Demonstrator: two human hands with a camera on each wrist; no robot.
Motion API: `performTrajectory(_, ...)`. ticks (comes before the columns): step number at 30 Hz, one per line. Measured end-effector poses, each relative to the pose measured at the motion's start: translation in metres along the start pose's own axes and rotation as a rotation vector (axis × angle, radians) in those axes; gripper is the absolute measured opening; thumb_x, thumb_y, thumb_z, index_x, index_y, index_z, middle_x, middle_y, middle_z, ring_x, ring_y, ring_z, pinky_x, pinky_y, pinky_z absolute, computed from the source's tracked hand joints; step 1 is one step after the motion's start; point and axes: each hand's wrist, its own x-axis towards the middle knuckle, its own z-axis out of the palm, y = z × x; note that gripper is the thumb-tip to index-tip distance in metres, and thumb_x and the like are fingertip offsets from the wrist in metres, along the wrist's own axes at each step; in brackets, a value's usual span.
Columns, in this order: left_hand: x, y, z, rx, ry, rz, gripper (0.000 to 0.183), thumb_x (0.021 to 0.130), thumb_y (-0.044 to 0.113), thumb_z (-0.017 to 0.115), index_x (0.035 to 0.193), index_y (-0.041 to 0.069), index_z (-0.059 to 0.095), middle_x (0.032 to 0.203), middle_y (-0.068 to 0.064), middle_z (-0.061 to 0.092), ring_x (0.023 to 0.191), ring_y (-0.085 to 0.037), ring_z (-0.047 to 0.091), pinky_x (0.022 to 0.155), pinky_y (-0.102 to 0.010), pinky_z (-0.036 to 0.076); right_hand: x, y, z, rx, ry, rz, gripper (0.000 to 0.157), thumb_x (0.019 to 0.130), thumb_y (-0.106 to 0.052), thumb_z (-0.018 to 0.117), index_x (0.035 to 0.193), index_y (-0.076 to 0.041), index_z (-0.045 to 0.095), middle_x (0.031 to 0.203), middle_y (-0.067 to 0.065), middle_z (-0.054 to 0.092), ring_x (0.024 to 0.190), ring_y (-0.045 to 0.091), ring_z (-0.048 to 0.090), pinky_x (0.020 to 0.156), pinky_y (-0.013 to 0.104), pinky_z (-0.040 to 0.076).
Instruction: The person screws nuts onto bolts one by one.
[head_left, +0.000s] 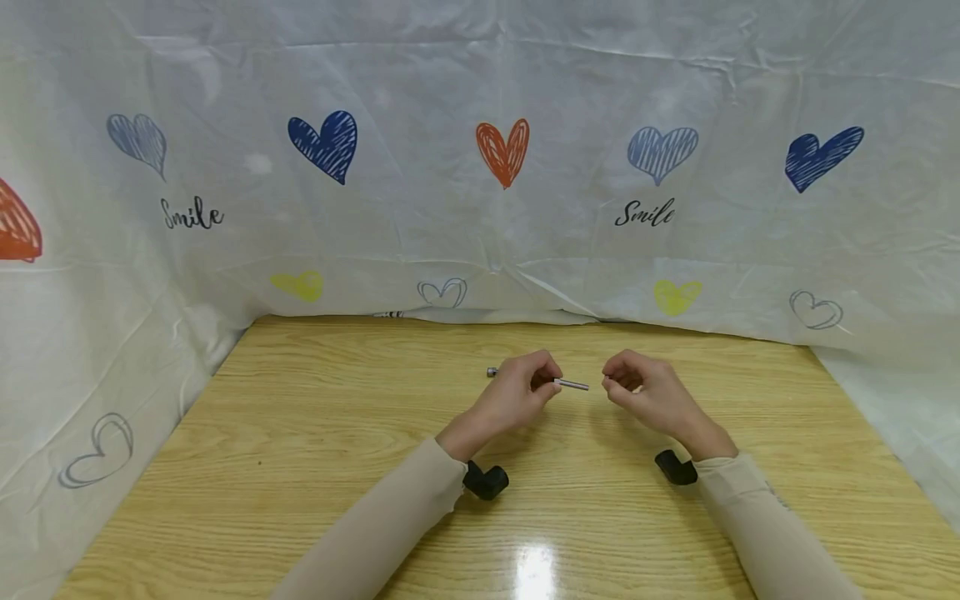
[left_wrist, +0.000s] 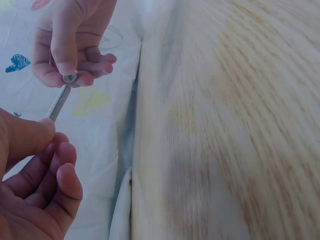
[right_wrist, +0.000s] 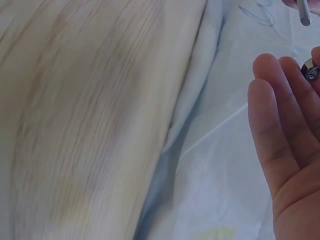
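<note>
A silver threaded bolt point(head_left: 573, 384) is pinched between the thumb and fingers of my left hand point(head_left: 517, 387). Its threaded end points right, and its head point(head_left: 491, 372) shows on the far side of the hand. Facing it, my right hand point(head_left: 648, 392) pinches a small metal nut point(left_wrist: 70, 78) between thumb and forefinger. In the left wrist view the bolt's tip point(left_wrist: 64, 91) sits just below the nut, with the hole facing it. The head view shows a short gap between them. The right wrist view catches only part of the nut point(right_wrist: 311, 70) at its edge.
Both hands are above a light wood-grain table point(head_left: 337, 417). A white cloth point(head_left: 405, 208) printed with hearts and the word Smile hangs behind the table and along its sides. Black wrist devices point(head_left: 487, 482) sit at both cuffs.
</note>
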Motion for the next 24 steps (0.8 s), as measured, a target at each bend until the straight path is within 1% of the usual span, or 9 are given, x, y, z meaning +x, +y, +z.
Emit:
performTrajectory(4, -0.005, -0.003, -0.004, -0.004, 0.031, 0.023, 0.005, 0.093, 0.008, 0.063, 0.095, 0.012, 0.062, 0.084, 0.004, 0.062, 0.071, -0.008, 0.056, 0.064, -0.023, 0.049, 0.002, -0.005, 0.006, 0.021, -0.008, -0.015, 0.006, 0.09, -0.006, 0.064, 0.096, -0.008, 0.064, 0.084, 0.007, 0.068, 0.07, 0.009, 0.062, 0.064, 0.028, 0.051)
performTrajectory(7, -0.01, -0.004, -0.007, -0.025, 0.049, 0.026, 0.006, 0.093, 0.006, 0.063, 0.095, 0.012, 0.062, 0.085, 0.004, 0.063, 0.071, -0.009, 0.057, 0.063, -0.024, 0.05, 0.005, -0.007, 0.011, 0.038, -0.008, -0.055, 0.006, 0.091, -0.006, 0.064, 0.096, -0.007, 0.064, 0.083, 0.009, 0.067, 0.07, 0.01, 0.062, 0.063, 0.029, 0.051)
performTrajectory(11, -0.015, -0.006, -0.01, -0.04, 0.061, 0.028, 0.005, 0.092, 0.006, 0.063, 0.095, 0.011, 0.062, 0.084, 0.004, 0.062, 0.07, -0.01, 0.056, 0.062, -0.025, 0.049, 0.009, -0.01, 0.017, 0.065, 0.002, -0.098, 0.006, 0.09, -0.004, 0.064, 0.095, -0.007, 0.065, 0.082, 0.007, 0.067, 0.069, 0.011, 0.062, 0.062, 0.03, 0.052)
performTrajectory(14, -0.018, -0.007, -0.011, -0.035, 0.068, 0.039, 0.005, 0.092, 0.006, 0.064, 0.095, 0.01, 0.062, 0.083, 0.004, 0.062, 0.069, -0.01, 0.055, 0.062, -0.025, 0.049, 0.011, -0.013, 0.02, 0.076, 0.002, -0.101, 0.007, 0.09, -0.004, 0.064, 0.095, -0.008, 0.064, 0.082, 0.002, 0.066, 0.069, 0.01, 0.061, 0.062, 0.029, 0.051)
performTrajectory(16, -0.02, -0.008, -0.011, -0.032, 0.072, 0.046, 0.005, 0.092, 0.007, 0.064, 0.095, 0.011, 0.062, 0.083, 0.004, 0.062, 0.068, -0.01, 0.055, 0.061, -0.025, 0.048, 0.011, -0.014, 0.023, 0.073, 0.0, -0.098, 0.009, 0.09, -0.004, 0.063, 0.095, -0.011, 0.064, 0.082, -0.002, 0.065, 0.068, 0.009, 0.061, 0.062, 0.028, 0.051)
performTrajectory(21, -0.025, -0.01, -0.013, -0.044, 0.073, 0.064, 0.006, 0.092, 0.005, 0.063, 0.095, 0.01, 0.061, 0.084, -0.001, 0.063, 0.067, -0.009, 0.055, 0.059, -0.024, 0.048, 0.011, -0.017, 0.028, 0.065, 0.003, -0.115, 0.012, 0.09, -0.005, 0.063, 0.096, -0.015, 0.063, 0.081, -0.009, 0.063, 0.068, 0.008, 0.061, 0.063, 0.028, 0.051)
performTrajectory(24, -0.028, -0.012, -0.015, -0.045, 0.089, 0.069, 0.007, 0.092, 0.004, 0.063, 0.095, 0.01, 0.061, 0.084, -0.003, 0.064, 0.067, -0.009, 0.055, 0.06, -0.025, 0.049, 0.012, -0.019, 0.032, 0.074, 0.006, -0.134, 0.009, 0.09, -0.005, 0.064, 0.096, -0.012, 0.064, 0.081, -0.009, 0.063, 0.068, 0.009, 0.061, 0.062, 0.028, 0.051)
